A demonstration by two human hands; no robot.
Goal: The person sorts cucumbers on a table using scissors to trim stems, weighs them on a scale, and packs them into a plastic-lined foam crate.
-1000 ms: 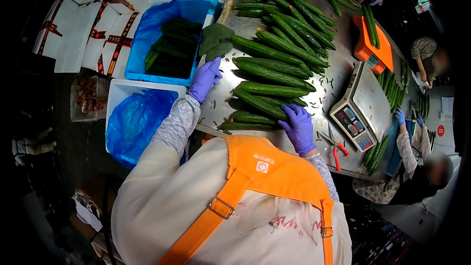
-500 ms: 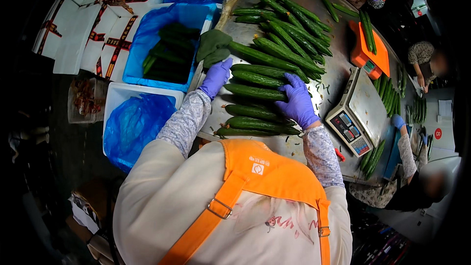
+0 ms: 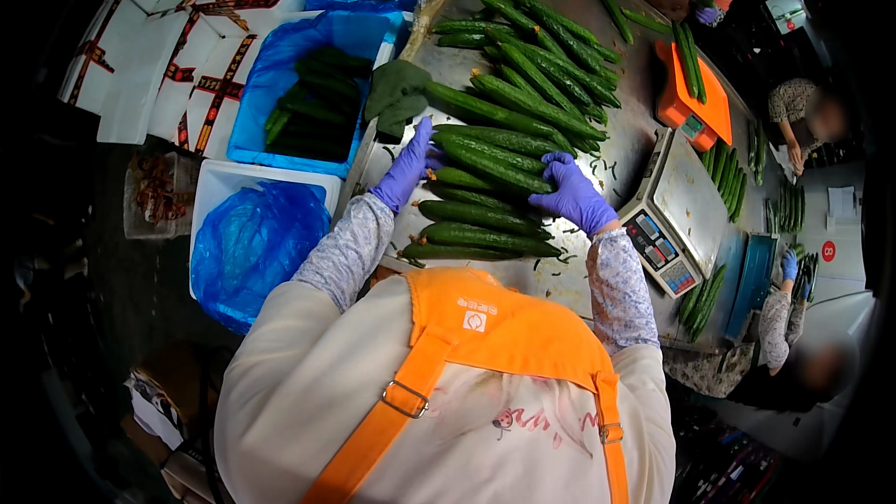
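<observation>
Two purple-gloved hands work at a row of long green cucumbers laid side by side on the metal table. With its fingers curled at the left ends of the upper ones, my left hand [image 3: 406, 171] grips a cucumber [image 3: 490, 164]. At the right end of that same cucumber, my right hand [image 3: 574, 196] is closed, thumb and fingers around the tip. The cucumber lies slightly over its neighbours. Nearer my body, more cucumbers [image 3: 481, 239] lie in the row. Beyond my hands is a larger heap of cucumbers [image 3: 551, 65]. My fingertips are partly hidden.
A dark green cloth [image 3: 397, 98] lies at the table's left edge. Left stand a blue-lined box [image 3: 245, 121] holding cucumbers and a white box with blue film [image 3: 266, 252]. Right are a grey scale [image 3: 686, 215] and an orange scale [image 3: 714, 107]. Other people work across and to the right.
Both hands have shifted on the row, and a cucumber now lies over its neighbours between them. The right hand has moved from the top of the cucumbers to their right ends.
</observation>
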